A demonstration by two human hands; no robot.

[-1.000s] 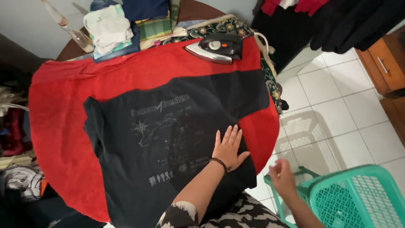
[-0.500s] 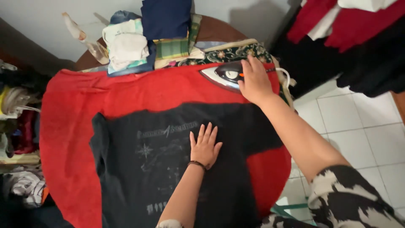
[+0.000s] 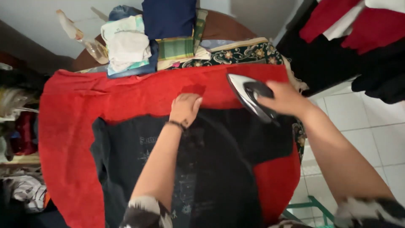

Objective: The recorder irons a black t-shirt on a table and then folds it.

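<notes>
right hand [image 3: 283, 98]: fingers wrapped on black-handled steel iron [image 3: 249, 97] (tilted) | left hand [image 3: 184, 108]: fingers curled, pressing dark printed cotton t-shirt [image 3: 219, 169] collar edge | red cloth [image 3: 71, 114] underneath

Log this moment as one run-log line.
left hand: on shirt top edge | right hand: grips iron, tilted above red cloth | folded clothes: behind
</notes>
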